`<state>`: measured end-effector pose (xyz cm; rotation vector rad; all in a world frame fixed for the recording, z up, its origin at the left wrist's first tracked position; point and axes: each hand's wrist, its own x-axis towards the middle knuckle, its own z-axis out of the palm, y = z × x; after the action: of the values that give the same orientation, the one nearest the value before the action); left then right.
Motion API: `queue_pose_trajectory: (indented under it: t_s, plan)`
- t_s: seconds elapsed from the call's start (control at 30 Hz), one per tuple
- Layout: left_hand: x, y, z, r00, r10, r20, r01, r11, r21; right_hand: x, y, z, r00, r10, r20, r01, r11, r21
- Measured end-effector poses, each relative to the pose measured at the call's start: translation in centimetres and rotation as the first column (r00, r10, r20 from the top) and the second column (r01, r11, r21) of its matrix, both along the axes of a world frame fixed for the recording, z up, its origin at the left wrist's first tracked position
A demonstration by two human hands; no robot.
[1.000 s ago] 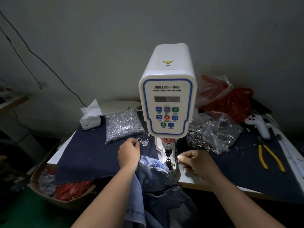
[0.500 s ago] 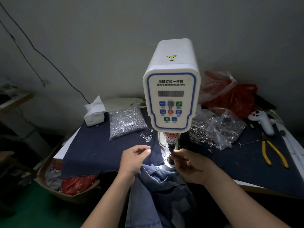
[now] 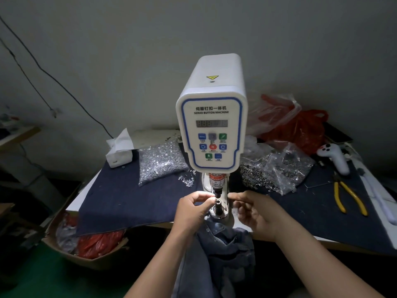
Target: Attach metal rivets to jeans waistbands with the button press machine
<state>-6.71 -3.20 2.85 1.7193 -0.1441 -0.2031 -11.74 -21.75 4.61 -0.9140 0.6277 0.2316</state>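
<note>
Head view. The white, smooth-cased button press machine (image 3: 211, 117) stands on the tabletop (image 3: 83, 197), which is draped in dark navy cloth (image 3: 120, 196). My left hand (image 3: 191, 209) sits at the steel lower die (image 3: 218, 206); its fingers (image 3: 207, 198) are pressed together at the tips, apparently pinching something too small to identify. My right hand (image 3: 255, 209) is beside the machine column, fingers curled; what they hold, if anything, I cannot tell. One pair of blue denim jeans (image 3: 221, 250) hangs off the tabletop edge below the die, between my forearms.

Count: two clear bags of metal parts, one bright silver (image 3: 161, 162) to the left, one darker and crinkled (image 3: 277, 171) to the right; one pair of yellow-handled pliers (image 3: 348, 196); one white tissue box (image 3: 118, 152).

Compared with half a second ago, my left hand has moved from above the jeans to the die, and my right hand has drawn back from it.
</note>
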Motion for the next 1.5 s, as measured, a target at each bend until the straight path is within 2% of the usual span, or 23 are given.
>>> queue_pose_trajectory:
  t_s: [0.07,0.17,0.3,0.6,1.0,1.27,1.5]
  plan:
    - [0.0,-0.3,0.1,1.0,0.003,-0.011,-0.002,1.0,0.005,-0.3,-1.1,-0.9,0.997,-0.07,-0.018,0.07,0.997,-0.031]
    - [-0.2,-0.4,0.2,1.0,-0.01,-0.028,0.011,1.0,0.023,-0.6,-2.2,-2.2,0.992,-0.113,-0.058,0.114,0.993,0.022]
    - [-0.4,-0.7,0.2,0.995,-0.015,-0.094,0.015,1.0,-0.005,-0.6,-2.8,-3.2,0.992,-0.114,-0.047,0.117,0.991,0.07]
    - [-0.7,-0.7,0.4,0.992,-0.037,-0.118,0.033,0.999,-0.031,-0.4,-2.9,-3.6,0.995,-0.098,-0.034,0.1,0.992,0.08]
    - [-0.4,-0.6,0.4,1.0,-0.027,-0.01,0.028,0.994,0.11,-0.7,-2.5,-3.4,0.996,-0.093,-0.012,0.094,0.995,0.018]
    - [-0.6,-0.5,1.1,0.966,-0.087,0.243,-0.022,0.91,0.413,-1.0,-2.2,-2.9,0.995,-0.101,0.003,0.101,0.995,-0.003]
    - [-1.1,-0.6,1.1,0.948,-0.093,0.304,-0.037,0.918,0.394,-1.3,-2.0,-2.6,0.995,-0.098,0.007,0.099,0.995,-0.028]
